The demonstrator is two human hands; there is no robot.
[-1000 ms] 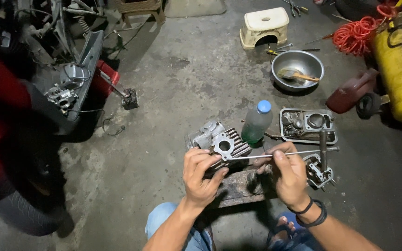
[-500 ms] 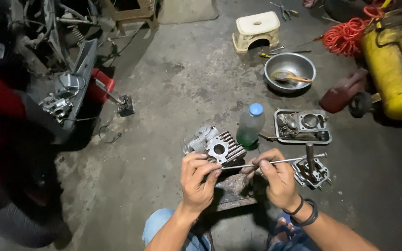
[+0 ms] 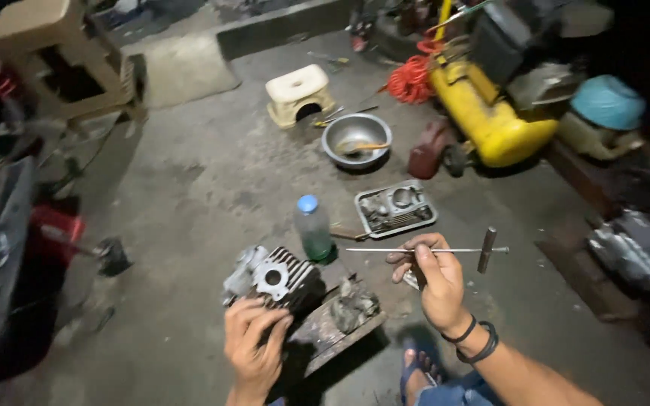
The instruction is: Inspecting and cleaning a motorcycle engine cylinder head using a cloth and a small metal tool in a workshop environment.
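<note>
Finned metal cylinder (image 3: pixel 283 278) gripped by left hand (image 3: pixel 253 346); right hand (image 3: pixel 434 278) clutches slim steel T-handle tool (image 3: pixel 430 250).

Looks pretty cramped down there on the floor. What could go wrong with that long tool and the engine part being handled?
The T-handle wrench in the right hand has a thin shaft pointing toward the plastic bottle; a swing might tip it over. The finned engine cylinder under the left hand sits partly on a dirty wooden block, so it could slide off. A foot in a sandal lies close by, possibly exposed to a dropped part.
</note>
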